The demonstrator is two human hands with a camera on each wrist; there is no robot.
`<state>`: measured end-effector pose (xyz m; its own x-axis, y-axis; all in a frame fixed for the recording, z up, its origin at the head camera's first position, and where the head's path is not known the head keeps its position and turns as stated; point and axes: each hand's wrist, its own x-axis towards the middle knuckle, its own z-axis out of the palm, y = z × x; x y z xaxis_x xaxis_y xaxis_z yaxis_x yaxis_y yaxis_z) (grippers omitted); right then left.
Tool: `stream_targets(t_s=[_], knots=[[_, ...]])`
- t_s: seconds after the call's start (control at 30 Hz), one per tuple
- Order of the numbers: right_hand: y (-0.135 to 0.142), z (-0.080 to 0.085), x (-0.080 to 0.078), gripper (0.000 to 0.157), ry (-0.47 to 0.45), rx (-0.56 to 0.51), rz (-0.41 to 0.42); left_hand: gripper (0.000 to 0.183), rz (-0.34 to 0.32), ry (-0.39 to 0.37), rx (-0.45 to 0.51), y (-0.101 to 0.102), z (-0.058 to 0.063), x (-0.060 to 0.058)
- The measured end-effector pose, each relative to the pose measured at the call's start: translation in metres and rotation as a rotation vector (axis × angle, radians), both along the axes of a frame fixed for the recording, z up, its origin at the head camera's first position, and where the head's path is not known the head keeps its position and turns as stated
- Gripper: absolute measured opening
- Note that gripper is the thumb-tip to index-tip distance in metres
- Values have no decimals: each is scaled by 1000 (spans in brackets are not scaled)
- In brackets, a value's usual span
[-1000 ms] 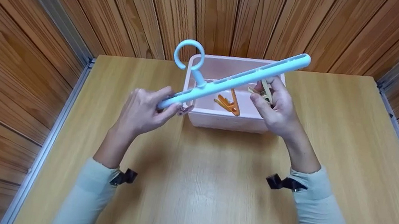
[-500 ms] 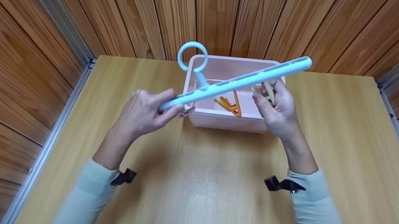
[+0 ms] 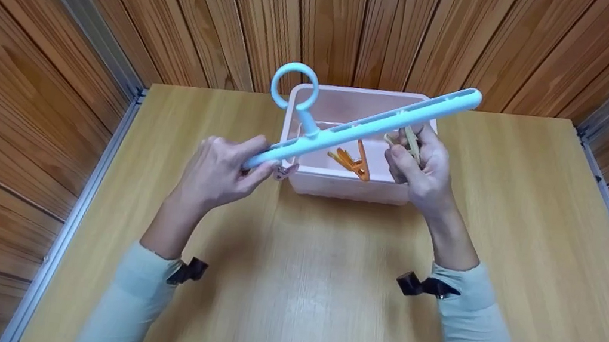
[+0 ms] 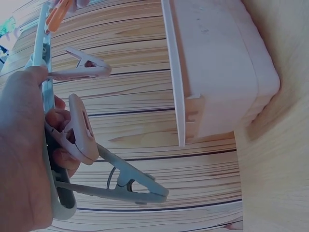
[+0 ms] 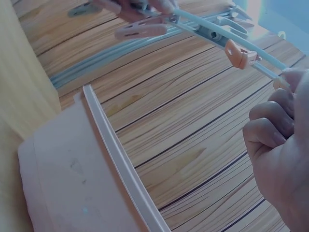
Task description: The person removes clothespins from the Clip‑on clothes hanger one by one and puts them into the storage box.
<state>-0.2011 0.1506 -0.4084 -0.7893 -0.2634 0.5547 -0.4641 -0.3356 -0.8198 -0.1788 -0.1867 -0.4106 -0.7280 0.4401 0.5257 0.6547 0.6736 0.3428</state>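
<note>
A light blue hanger bar (image 3: pixel 371 125) with a ring hook (image 3: pixel 296 67) is held up slanted, its right end higher. My left hand (image 3: pixel 220 170) grips its lower left end. An orange clip (image 3: pixel 362 167) hangs from the bar's middle. At the bar's right part, my right hand (image 3: pixel 428 174) pinches a pale beige clip (image 3: pixel 413 144), partly hidden by the fingers. In the left wrist view, two pink clips (image 4: pixel 81 137) and a grey-blue clip (image 4: pixel 137 186) stick out near my left hand. The right wrist view shows the orange clip (image 5: pixel 239 55) between both hands.
A pink plastic bin (image 3: pixel 350 189) stands behind and below the hanger, near the back of the wooden table (image 3: pixel 298 291). Wood-plank walls (image 3: pixel 327 17) enclose the table at the back and sides.
The hanger has shifted slightly right and down. My right hand has moved a little down, its fingers shifting on the beige clip. My left hand keeps its grip.
</note>
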Motion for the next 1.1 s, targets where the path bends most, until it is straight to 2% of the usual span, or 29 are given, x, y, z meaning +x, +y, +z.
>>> stream_targets(t_s=[0.13, 0.3, 0.37, 0.53, 0.73, 0.93, 1.1], knots=[[0, 0, 1, 15, 6, 47, -91, 25, 8, -16, 14, 0, 1, -1], [1, 1, 2, 37, 47, 149, -180, 24, 2, -35, 34, -2, 0, -1], [2, 3, 1, 42, 57, 198, -197, 25, 4, -36, 34, -2, 0, -1], [5, 7, 0, 43, 58, 341, -219, 26, 17, -60, 20, -4, 2, -1], [9, 10, 0, 44, 38, 466, -202, 27, 28, -77, 8, -4, 2, -1], [10, 10, 1, 48, 30, 453, -212, 26, 22, -54, 0, -2, 0, -1], [12, 7, 1, 43, 84, 394, -233, 26, 12, -51, 2, -1, 0, -1]])
